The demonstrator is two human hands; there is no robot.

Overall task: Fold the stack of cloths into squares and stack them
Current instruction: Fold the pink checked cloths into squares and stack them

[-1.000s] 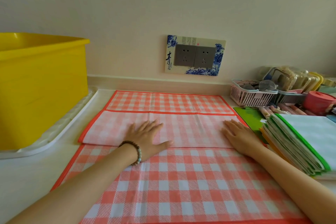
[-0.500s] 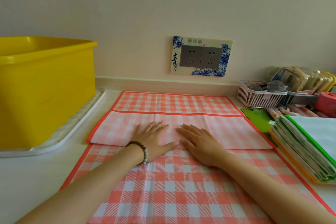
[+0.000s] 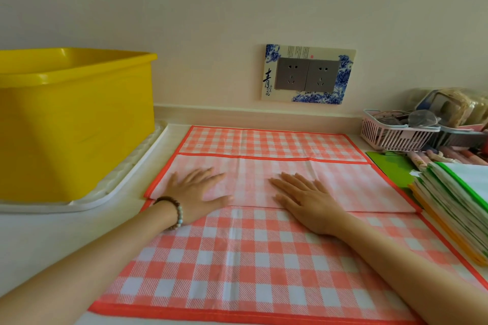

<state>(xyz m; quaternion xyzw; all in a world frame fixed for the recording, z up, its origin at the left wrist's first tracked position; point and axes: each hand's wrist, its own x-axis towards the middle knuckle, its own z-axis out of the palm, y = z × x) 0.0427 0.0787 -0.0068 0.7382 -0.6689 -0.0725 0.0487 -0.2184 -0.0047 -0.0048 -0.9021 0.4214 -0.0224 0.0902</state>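
An orange-and-white checked cloth (image 3: 264,258) lies spread on the white counter. Across its middle runs a folded band (image 3: 356,185) showing the paler underside. My left hand (image 3: 198,192), with a bead bracelet at the wrist, presses flat on the left part of that band. My right hand (image 3: 303,198) presses flat on the band near its centre, fingers straight and spread. A stack of cloths (image 3: 459,198) with green and orange edges sits at the right edge of the counter.
A yellow tub (image 3: 74,119) stands on a white tray (image 3: 126,179) at the left. A pink basket (image 3: 396,134) of small items and several pens (image 3: 433,155) lie at the back right. A green mat (image 3: 390,163) sits under the stack. A wall socket (image 3: 307,74) is behind.
My right hand slid left along the folded band from its right end to the centre a second ago and has since moved slightly right. My left hand has stayed pressed on the band.
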